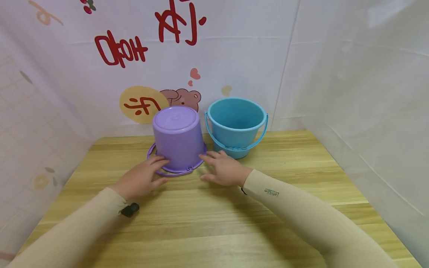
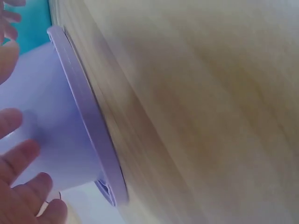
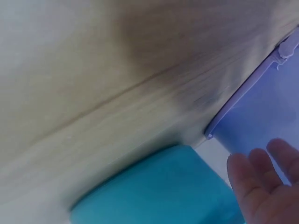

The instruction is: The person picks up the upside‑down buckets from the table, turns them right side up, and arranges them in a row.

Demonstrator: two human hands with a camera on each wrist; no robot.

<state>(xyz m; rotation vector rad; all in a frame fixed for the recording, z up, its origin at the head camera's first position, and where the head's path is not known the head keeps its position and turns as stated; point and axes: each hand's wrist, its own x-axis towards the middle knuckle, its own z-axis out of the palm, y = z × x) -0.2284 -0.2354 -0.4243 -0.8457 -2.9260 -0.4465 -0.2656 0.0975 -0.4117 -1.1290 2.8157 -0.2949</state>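
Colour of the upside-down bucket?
Purple: the upside-down bucket shows best in the head view.

The right hand point(image 3: 271, 200) enters at the lower right, its fingers point(image 3: 242, 175) extended and slightly spread, the tips in front of a purple bucket point(image 3: 261, 112); whether they touch it cannot be told. The bucket's rim point(image 3: 243, 91) meets the wood-grained table point(image 3: 70, 93), and a small purple fitting point(image 3: 282, 53) sits on it near the upper right edge. A teal bucket point(image 3: 154, 191), cut off by the bottom edge, stands apart from the purple one, a pale patch point(image 3: 215, 154) showing between them. Blurred shadow point(image 3: 154, 42) darkens the table above.
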